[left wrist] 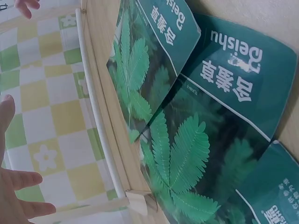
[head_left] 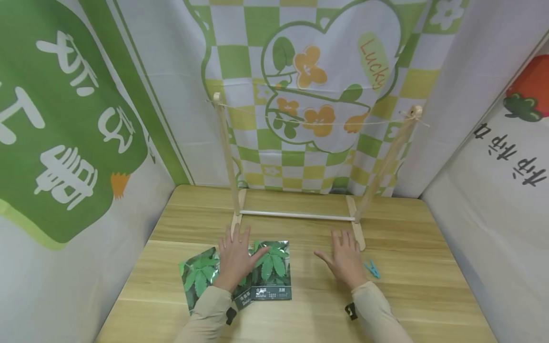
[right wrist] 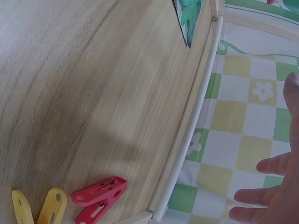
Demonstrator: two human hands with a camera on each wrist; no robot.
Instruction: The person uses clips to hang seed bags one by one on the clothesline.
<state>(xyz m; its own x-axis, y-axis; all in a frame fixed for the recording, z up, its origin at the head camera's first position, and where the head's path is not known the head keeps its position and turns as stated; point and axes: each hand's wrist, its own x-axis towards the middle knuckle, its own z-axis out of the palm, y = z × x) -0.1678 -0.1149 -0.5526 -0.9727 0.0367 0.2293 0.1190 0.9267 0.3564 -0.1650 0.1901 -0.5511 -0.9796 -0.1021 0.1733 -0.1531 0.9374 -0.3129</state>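
My left hand [head_left: 235, 261] is held with fingers spread over several green seed packets [head_left: 272, 274] that overlap on the table. Leaf pictures and white lettering show on the packets [left wrist: 182, 154] in the left wrist view. The right hand [head_left: 346, 261], fingers also spread and holding nothing, is left of a blue clothespin [head_left: 372, 269]. In the right wrist view, a red clothespin [right wrist: 100, 196] and a yellow clothespin [right wrist: 52, 205] lie on the table; the right arm hides them in the head view.
Behind the hands stands a wooden frame [head_left: 228, 157] with two posts, a string [head_left: 300, 122] tied between their tops and a white rod [head_left: 296, 215] low down. The wooden table [head_left: 407, 228] meets a checkered curtain [head_left: 296, 166] at the back and printed cloths at both sides.
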